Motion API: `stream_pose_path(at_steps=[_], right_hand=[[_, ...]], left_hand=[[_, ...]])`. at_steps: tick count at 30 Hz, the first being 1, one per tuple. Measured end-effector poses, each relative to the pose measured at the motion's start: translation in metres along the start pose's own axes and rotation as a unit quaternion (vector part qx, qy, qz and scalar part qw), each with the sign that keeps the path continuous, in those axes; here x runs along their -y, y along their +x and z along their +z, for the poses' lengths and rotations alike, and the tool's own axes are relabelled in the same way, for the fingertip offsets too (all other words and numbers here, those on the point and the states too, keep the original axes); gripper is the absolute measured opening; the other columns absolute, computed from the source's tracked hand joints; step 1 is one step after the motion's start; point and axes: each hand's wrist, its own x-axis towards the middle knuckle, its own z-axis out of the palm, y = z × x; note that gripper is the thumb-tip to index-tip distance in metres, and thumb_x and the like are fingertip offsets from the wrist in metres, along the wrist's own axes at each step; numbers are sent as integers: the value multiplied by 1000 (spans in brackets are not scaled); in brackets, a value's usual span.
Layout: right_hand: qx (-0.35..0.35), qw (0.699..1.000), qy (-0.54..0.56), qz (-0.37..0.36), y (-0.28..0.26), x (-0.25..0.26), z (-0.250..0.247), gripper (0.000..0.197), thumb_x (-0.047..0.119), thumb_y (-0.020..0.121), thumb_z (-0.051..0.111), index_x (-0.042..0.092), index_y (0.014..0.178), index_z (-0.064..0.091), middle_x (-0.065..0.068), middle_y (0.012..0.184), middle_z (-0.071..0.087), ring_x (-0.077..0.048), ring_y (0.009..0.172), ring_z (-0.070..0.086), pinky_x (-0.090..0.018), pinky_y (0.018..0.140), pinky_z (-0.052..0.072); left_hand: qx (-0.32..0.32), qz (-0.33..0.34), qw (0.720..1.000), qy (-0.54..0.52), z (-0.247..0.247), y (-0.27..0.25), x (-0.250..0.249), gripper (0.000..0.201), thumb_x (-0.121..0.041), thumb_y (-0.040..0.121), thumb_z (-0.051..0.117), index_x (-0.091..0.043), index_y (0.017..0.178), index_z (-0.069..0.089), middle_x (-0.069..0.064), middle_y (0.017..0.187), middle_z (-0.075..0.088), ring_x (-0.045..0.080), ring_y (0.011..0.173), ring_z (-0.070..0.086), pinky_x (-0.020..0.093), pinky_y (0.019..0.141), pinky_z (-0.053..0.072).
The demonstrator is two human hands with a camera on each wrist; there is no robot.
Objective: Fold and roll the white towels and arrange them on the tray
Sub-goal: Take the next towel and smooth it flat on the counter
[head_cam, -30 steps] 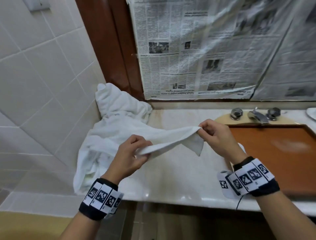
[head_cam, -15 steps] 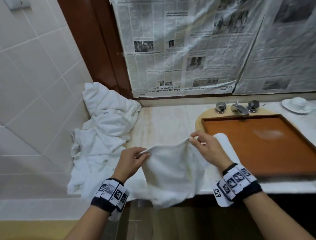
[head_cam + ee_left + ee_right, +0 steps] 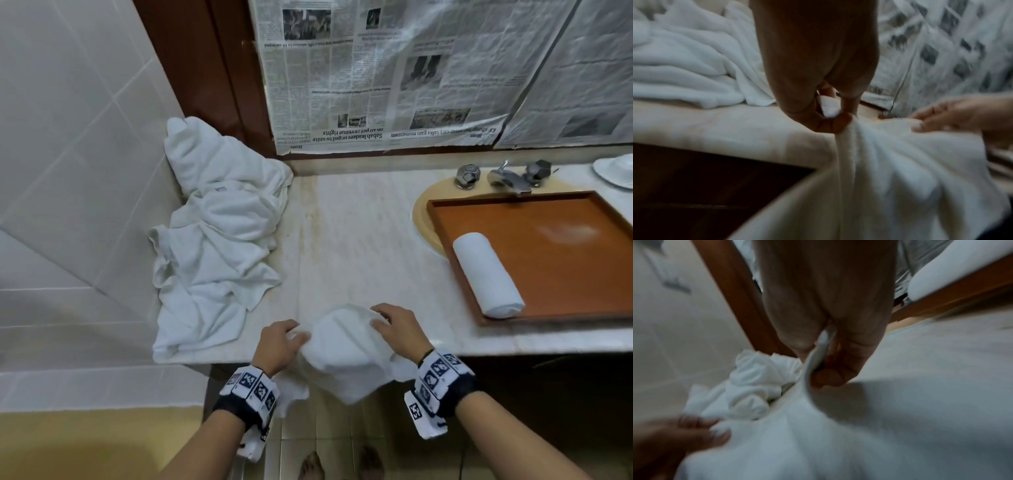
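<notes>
Along the marble counter (image 3: 359, 240), items sit in working order: a heap of unfolded towels (image 3: 215, 240) against the tiled wall on the left, bare stone in the middle, and the wooden tray (image 3: 565, 267) over the basin on the right. This layout likely keeps the supply within the left reach and the destination within the right. One rolled towel (image 3: 488, 274) already lies along the tray's left rim, so the task appears to be at an early stage.

At the counter's front edge, the towel in hand (image 3: 346, 353) drapes partly over the edge, its upper border resting on the stone. The left hand (image 3: 279, 346) pinches one top corner and the right hand (image 3: 399, 332) pinches the other, probably to spread the cloth flat for the first fold.

Grip detail is not visible in the head view. The left wrist view shows a white corner nipped between thumb and curled fingers (image 3: 818, 120); the right wrist view shows the hem clamped likewise. Both wrist views are blurred.
</notes>
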Motion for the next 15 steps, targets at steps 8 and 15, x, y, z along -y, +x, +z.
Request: stream_pose_path(at_steps=[8, 15], right_hand=[[-5, 998, -16, -55, -20, 20, -88, 10, 30, 91, 67, 23, 91, 73, 12, 93, 72, -5, 91, 64, -30, 86, 49], [22, 994, -63, -91, -31, 40, -164, 11, 28, 89, 72, 19, 92, 75, 10, 87, 71, -4, 85, 63, -14, 71, 43]], left_hand=[[-29, 111, 993, -24, -50, 7, -38, 11, -34, 90, 71, -24, 84, 74, -13, 60, 64, 3, 53, 59, 15, 58, 42], [-76, 167, 983, 14, -106, 10, -81, 9, -36, 90, 72, -29, 85, 74, -25, 59, 63, -2, 58, 59, 13, 55, 39]])
